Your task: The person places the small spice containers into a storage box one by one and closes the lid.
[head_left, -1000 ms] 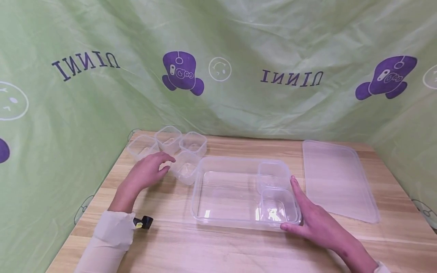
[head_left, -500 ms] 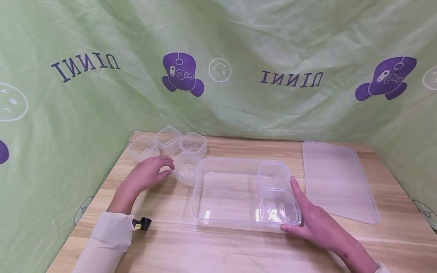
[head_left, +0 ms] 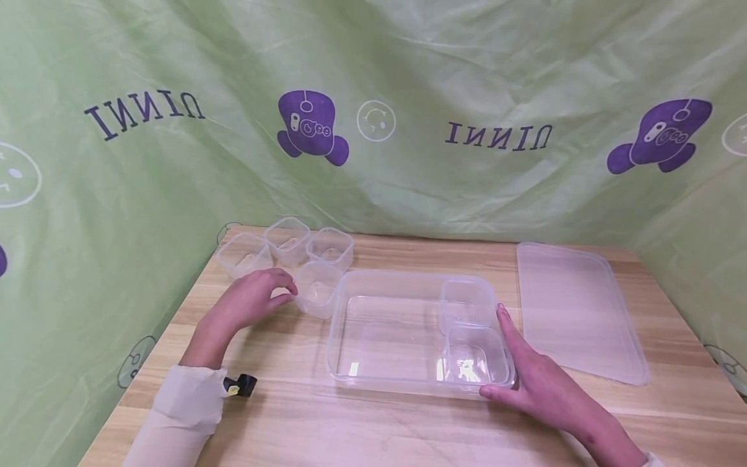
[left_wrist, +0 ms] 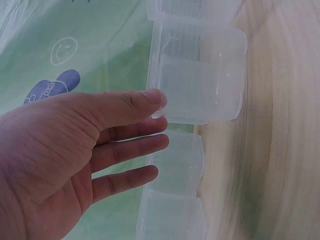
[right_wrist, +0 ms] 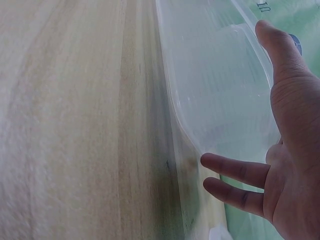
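Note:
My left hand (head_left: 257,297) is at the nearest of several small clear plastic containers (head_left: 318,290). In the left wrist view, thumb and forefinger pinch the rim corner of that container (left_wrist: 200,70), while the other fingers stay loosely extended. A large clear rectangular box (head_left: 385,386) sits mid-table, with two small containers (head_left: 475,353) inside along its right end. My right hand (head_left: 539,383) rests against the box's right end, thumb at the near corner and fingers along the side. In the right wrist view, the fingers of that hand (right_wrist: 295,165) look extended beside the box wall (right_wrist: 215,90).
Behind the pinched container stand three more small containers, one at the left (head_left: 245,253), one at the back (head_left: 288,240) and one at the right (head_left: 331,246). A flat clear lid (head_left: 583,311) lies right of the box. Green printed cloth (head_left: 408,194) surrounds the wooden table (head_left: 350,428).
My left fingers have closed in on the nearest small container, which has turned slightly. The right hand and large box have stayed in place.

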Demonstrator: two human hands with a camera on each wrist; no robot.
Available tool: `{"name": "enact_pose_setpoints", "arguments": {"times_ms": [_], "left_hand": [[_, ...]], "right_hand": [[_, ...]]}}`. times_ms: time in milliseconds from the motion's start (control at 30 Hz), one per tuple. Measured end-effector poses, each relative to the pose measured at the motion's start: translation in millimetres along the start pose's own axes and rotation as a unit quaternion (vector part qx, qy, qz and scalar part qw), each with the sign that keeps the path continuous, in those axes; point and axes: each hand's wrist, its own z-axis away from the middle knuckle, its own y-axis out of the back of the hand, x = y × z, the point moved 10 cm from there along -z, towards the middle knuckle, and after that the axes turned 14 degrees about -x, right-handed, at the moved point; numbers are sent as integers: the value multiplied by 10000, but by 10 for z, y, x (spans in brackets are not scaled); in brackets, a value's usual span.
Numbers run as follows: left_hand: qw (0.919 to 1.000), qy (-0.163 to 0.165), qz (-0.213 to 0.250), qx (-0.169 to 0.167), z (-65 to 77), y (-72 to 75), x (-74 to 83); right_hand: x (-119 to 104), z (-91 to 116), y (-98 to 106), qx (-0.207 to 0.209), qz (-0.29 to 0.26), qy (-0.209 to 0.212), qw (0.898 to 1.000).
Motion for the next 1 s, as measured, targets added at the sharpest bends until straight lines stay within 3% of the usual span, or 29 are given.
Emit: {"name": "enact_pose_setpoints", "arguments": {"times_ms": [467,1000], "left_hand": [[9992,-116,344,-157,38,-22,21],[9993,-116,330,139,99,47,52]], "right_hand": [[3,7,-4,21,-40,-10,10000],[9,6,-9,13,-30,-43,10000]]}}
